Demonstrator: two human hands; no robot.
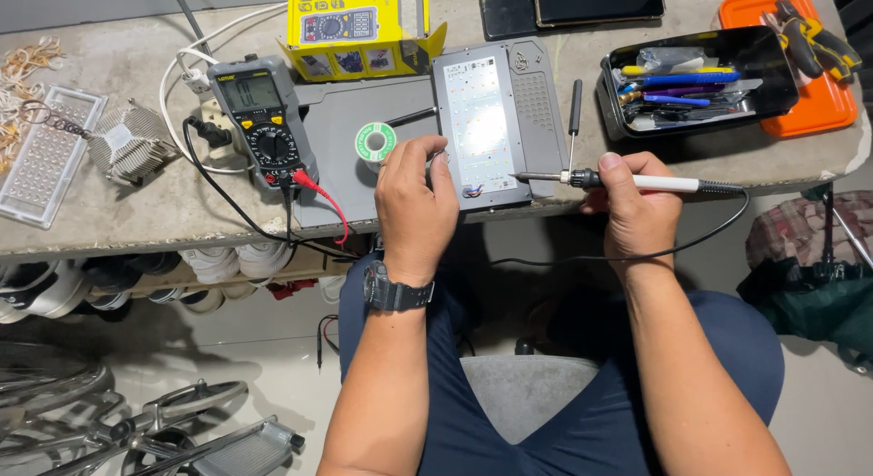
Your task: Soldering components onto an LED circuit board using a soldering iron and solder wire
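Observation:
My right hand [637,208] grips a soldering iron [627,180] with a white handle, held level, its tip pointing left at the lower right edge of a white LED board [480,121]. The board lies in a grey housing [527,103] on a grey mat [341,121]. My left hand [414,208] rests at the board's lower left corner, fingers curled, seemingly pinching solder wire; a solder spool [374,142] sits just beside its fingers. What the fingers hold is hidden.
A multimeter [262,121] with red and black leads stands left of the mat. A yellow box [359,26], a heatsink [127,141], a clear lens tray [45,153], a black tool tray [700,80], an orange lid with pliers [809,58] and phones [573,5] lie around.

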